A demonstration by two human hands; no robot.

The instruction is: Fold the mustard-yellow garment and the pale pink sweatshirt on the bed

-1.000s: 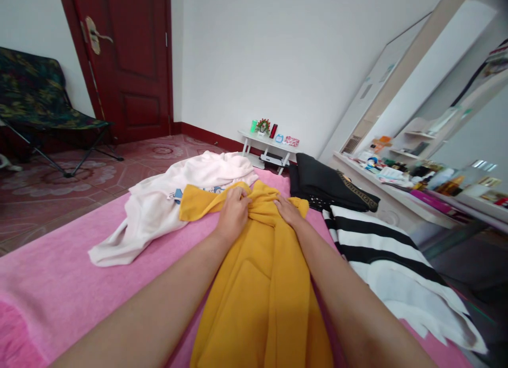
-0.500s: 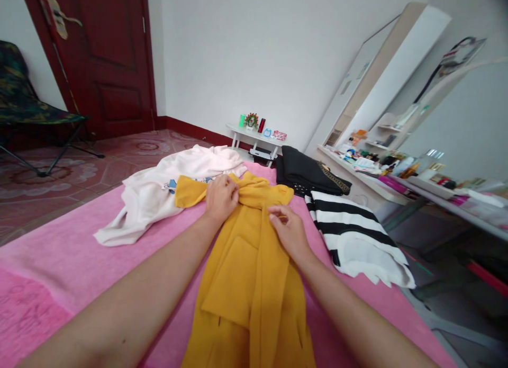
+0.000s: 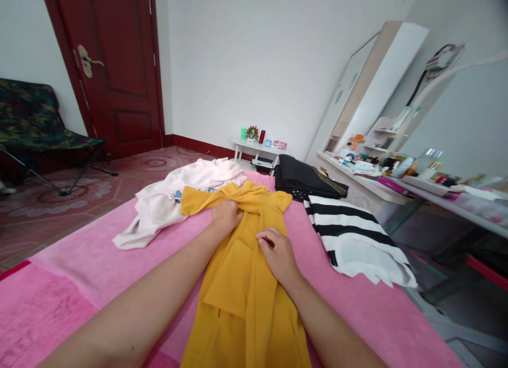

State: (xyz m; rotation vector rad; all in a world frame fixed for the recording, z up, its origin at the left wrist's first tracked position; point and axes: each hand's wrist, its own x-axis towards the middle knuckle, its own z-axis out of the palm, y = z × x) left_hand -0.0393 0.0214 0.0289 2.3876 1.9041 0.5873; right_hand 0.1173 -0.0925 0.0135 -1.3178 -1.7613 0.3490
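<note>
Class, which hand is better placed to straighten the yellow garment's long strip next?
Probably the right hand: its fingers are at the strip, while the left hand is left of it.

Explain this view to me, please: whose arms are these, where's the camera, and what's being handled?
There's no machine: these are a person's bare arms, filmed by a camera worn on the head, looking forward and down. The left hand and right hand are at a yellow garment; how firmly either grips is unclear. It lies on a pink cover, with a pale garment beyond to the left, and black clothing and a striped garment to the right.
</note>
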